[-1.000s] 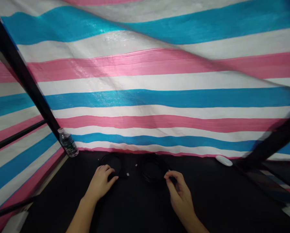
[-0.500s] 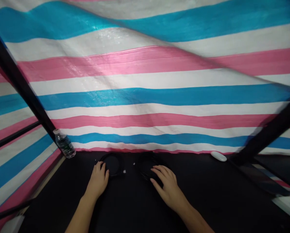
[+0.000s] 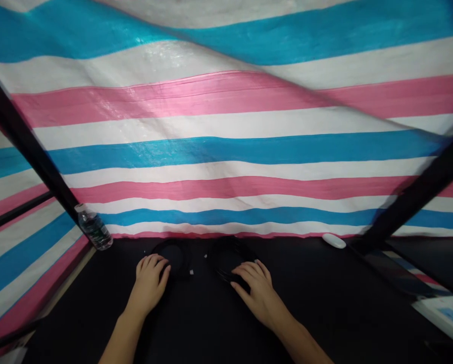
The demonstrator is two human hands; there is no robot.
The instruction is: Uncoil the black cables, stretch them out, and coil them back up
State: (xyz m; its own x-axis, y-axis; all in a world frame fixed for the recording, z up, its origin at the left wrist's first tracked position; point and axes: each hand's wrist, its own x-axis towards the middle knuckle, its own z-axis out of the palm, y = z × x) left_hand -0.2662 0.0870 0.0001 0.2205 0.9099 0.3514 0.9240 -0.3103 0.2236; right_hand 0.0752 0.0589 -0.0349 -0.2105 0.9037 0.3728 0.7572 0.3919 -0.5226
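Observation:
Two coils of black cable lie side by side on the black tabletop [image 3: 211, 318]. My left hand [image 3: 148, 283] rests at the left side of the left coil [image 3: 187, 255], its fingers bent over the edge and its thumb apart. A small pale connector [image 3: 191, 272] shows at that coil's right side. My right hand [image 3: 258, 293] lies on the near right edge of the right coil [image 3: 210, 258], fingers spread and thumb apart. Another small pale tip [image 3: 205, 256] sits by this coil's left side. Black on black hides much of the cables' outline.
A clear plastic bottle [image 3: 94, 230] stands at the back left corner beside a black post [image 3: 33, 146]. Near the right post [image 3: 411, 197] lies a white oval object [image 3: 334, 240]. A white-and-blue item [image 3: 444, 316] is at the right edge. Striped sheeting [image 3: 226, 151] hangs behind.
The view has shifted slightly to the right. My right hand's little finger now reaches further forward over the coil. My left hand stays at the left coil.

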